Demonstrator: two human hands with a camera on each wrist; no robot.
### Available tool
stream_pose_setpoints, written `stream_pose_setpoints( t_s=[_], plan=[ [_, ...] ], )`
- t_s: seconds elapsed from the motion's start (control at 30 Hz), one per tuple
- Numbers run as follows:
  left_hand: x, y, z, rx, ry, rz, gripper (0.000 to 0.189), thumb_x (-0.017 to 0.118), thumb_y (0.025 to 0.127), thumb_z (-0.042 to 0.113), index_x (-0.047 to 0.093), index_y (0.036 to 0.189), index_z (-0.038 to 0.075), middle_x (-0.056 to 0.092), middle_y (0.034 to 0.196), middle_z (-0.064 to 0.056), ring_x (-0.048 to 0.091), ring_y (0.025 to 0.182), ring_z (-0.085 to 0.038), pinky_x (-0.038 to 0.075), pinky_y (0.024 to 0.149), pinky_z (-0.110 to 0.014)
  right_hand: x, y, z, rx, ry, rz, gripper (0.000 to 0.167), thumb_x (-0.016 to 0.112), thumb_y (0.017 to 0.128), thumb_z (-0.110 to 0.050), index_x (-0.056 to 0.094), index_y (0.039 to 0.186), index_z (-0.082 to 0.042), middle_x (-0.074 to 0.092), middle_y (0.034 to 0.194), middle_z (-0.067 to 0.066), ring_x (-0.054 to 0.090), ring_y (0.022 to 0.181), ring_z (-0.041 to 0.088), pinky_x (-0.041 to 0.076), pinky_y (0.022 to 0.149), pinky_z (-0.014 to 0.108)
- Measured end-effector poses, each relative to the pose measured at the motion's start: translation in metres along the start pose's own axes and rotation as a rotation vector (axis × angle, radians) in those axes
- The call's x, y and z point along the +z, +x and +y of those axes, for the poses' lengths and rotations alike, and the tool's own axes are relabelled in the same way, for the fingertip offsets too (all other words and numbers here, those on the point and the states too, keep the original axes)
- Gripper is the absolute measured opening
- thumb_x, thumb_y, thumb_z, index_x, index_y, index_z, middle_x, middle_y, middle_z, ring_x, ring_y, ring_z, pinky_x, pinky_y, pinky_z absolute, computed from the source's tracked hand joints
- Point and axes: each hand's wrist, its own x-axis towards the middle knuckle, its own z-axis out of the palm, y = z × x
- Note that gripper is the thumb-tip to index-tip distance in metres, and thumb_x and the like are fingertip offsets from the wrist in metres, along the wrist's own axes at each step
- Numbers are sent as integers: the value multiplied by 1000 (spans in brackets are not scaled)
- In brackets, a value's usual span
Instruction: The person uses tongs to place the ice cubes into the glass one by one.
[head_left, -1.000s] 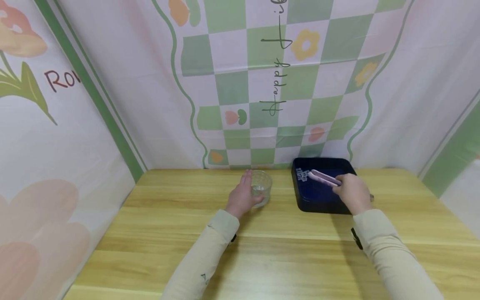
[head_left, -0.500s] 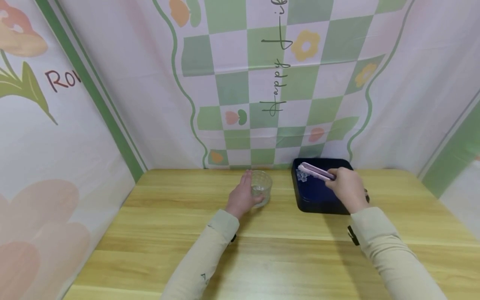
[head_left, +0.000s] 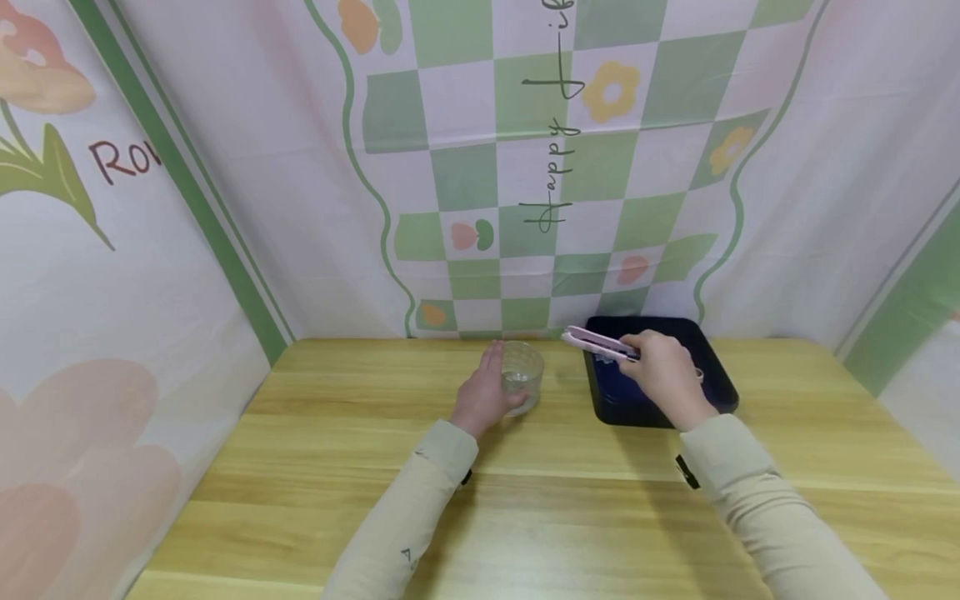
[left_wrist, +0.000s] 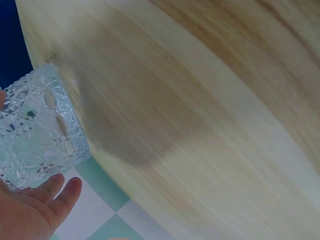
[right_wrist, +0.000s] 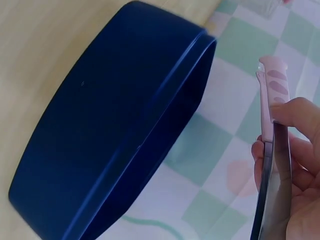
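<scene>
My left hand [head_left: 480, 402] holds a clear patterned glass cup [head_left: 529, 379] upright on the table, fingers on its far left side and thumb at the front. In the left wrist view the cup's textured wall [left_wrist: 40, 125] shows beside the fingertips. My right hand [head_left: 663, 375] grips tongs [head_left: 600, 342] with pink tips and metal arms, raised over the left edge of a dark blue tray [head_left: 723, 392]. A small clear bit seems to sit between the tips [right_wrist: 265, 70] in the right wrist view; its kind is hard to tell.
Small clear pieces [head_left: 603, 359] lie at the left inside of the tray, partly hidden by the tongs. The wooden table [head_left: 525, 517] meets a green and white checked cloth [head_left: 525, 275] behind the cup and tray.
My right hand has moved left with the tongs; their tips were among the clear pieces and are now beyond the tray's left rim, towards the cup. The left hand has stayed put.
</scene>
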Motion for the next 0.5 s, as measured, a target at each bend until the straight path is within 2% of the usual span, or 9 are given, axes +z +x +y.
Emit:
stream_pose_setpoints(
  t_s=[0.17,0.23,0.33,0.4,0.5],
  plan=[
    [0,0,0,13,9,11,97,72,83,44,17,152,3,26,157,-14,65,102,-28,58,74,-31,3,-1,-15,-91,-3,12,28,74,78,-6,70,103,6,68,89,22,62,67,31,52,62,47],
    [0,1,0,12,7,12,97,72,82,43,18,152,3,26,157,-14,66,99,-27,58,71,-29,5,-1,-21,-119,0,3,27,73,79,-6,71,103,5,68,88,21,63,68,30,52,61,46],
    [0,1,0,9,-6,5,97,72,82,43,17,152,3,25,158,-13,65,82,-22,54,60,-22,8,-2,-28,-151,1,-15,24,73,80,-6,72,102,4,68,88,19,64,69,29,53,61,43],
    [0,1,-1,5,-18,-3,97,73,82,42,17,152,4,24,158,-13,61,69,-17,49,52,-19,10,-2,-32,-169,1,-28,23,73,80,-5,72,102,3,68,88,18,65,69,28,54,60,42],
    [1,2,-1,3,-29,-13,97,73,82,41,16,152,4,23,159,-12,52,59,-12,43,47,-17,13,-3,-37,-181,-3,-54,24,73,80,-6,72,102,3,68,88,17,65,69,26,54,59,39]
  ],
)
